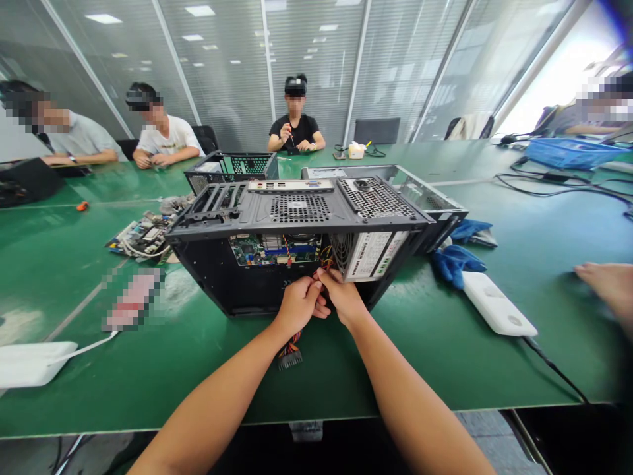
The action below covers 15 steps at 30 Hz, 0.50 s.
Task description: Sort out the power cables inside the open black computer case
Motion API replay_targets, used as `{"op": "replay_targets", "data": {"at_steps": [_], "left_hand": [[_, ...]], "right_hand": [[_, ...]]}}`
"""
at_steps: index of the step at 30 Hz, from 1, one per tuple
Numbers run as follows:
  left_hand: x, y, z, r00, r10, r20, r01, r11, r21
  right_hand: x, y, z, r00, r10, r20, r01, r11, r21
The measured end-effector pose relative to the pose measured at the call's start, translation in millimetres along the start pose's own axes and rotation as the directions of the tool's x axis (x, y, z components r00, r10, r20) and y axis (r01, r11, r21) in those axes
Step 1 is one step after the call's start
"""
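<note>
An open black computer case (pixel 297 211) lies on its side on the green table (pixel 445 343), its open side facing me. Inside I see the motherboard (pixel 270 249) and, to the right, the power supply (pixel 368 254). My left hand (pixel 298 303) and my right hand (pixel 341 293) meet at the case's lower opening, both closed on a bundle of red, yellow and black power cables (pixel 321 270). A black connector (pixel 290 356) on that bundle hangs down below my left wrist onto the table.
A loose circuit board (pixel 143 234) lies left of the case. Blue gloves (pixel 457 260) and a white device (pixel 497 303) sit to the right. Another person's hand (pixel 606 284) rests at the right edge. Several people sit along the far side. A second open case (pixel 232 165) stands behind.
</note>
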<state>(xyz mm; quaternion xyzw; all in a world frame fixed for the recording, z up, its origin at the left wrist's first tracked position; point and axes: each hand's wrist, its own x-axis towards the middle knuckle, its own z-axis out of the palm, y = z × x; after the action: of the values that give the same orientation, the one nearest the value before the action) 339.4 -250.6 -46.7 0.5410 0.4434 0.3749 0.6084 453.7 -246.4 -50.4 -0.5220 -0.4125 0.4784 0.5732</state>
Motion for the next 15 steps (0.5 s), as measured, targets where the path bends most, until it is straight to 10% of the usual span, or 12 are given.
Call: {"op": "replay_targets", "data": {"at_steps": [15], "left_hand": [[-10,7,-1.3,0.959,0.263,-0.11,-0.209,0.911,0.356]], "right_hand": [[3,6,0,1.0,0.01,0.011,-0.01,1.0,0.009]]}}
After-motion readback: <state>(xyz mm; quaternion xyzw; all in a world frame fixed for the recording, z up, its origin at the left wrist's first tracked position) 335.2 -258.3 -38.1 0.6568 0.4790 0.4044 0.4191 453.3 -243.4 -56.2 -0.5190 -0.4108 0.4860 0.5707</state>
